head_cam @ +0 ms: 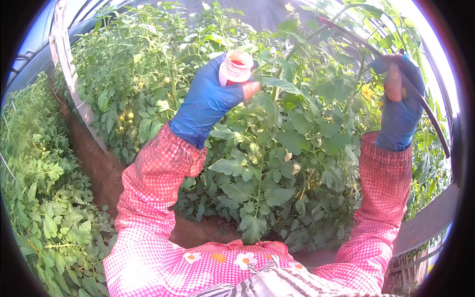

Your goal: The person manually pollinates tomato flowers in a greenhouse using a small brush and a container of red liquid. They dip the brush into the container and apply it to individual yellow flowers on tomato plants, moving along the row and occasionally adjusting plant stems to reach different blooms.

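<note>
My left hand (207, 98), in a blue glove with the thumb tip bare, grips a small open plastic bottle (236, 74). Its uncapped mouth faces me and red contents show inside. Over on the right, my right hand (402, 100) is raised in a similar blue glove, its thumb also bare. It pinches a long thin dark rod (352, 36) that looks bent. The rod's reddish tip lies at the upper middle, among tomato stems above the bottle. A tomato leaf (284, 85) hangs just right of the bottle. Yellow flowers (367, 91) show beside my right hand.
Dense tomato plants (259, 178) fill the area before me. Several pale unripe tomatoes (128, 117) hang at left. A bare soil path (89, 159) separates them from another plant row (48, 208). A whitish post (70, 63) rises there; a grey band (426, 222) crosses lower right.
</note>
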`<state>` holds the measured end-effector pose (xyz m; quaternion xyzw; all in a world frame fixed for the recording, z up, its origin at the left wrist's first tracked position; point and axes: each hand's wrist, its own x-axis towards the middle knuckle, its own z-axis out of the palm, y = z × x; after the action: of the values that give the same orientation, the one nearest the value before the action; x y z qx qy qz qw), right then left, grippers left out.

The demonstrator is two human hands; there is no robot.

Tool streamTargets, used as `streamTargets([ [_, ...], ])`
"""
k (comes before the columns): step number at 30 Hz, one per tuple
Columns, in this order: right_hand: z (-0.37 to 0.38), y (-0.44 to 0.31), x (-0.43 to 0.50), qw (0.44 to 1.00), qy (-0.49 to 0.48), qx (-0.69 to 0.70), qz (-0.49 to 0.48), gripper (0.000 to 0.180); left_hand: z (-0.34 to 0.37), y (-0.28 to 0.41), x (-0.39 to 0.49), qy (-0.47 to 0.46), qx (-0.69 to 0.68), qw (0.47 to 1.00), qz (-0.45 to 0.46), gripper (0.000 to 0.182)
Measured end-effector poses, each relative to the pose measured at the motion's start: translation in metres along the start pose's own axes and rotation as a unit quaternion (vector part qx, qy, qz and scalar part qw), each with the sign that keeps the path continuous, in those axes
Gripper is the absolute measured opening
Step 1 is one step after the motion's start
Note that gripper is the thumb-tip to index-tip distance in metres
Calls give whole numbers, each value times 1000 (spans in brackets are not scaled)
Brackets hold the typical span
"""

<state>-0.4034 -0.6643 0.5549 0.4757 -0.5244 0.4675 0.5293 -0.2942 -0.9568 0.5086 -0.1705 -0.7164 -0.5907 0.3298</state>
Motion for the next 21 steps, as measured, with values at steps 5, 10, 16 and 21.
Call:
streamTargets([
  [5, 31, 71, 42, 999, -8, -12, 49, 18, 10, -12, 120, -36, 121, 989, 71, 46],
  [10, 59, 106, 59, 998, -23, -46, 42, 16, 17, -48, 200, -103, 66, 990, 63, 34],
  [16, 74, 112, 55, 991, -38, -112, 65, 15, 18, -95, 252, -161, -142, 976, -28, 35],
  [21, 77, 110, 54, 985, -47, -150, 74, 14, 21, -119, 274, -191, -275, 940, -71, 45],
])
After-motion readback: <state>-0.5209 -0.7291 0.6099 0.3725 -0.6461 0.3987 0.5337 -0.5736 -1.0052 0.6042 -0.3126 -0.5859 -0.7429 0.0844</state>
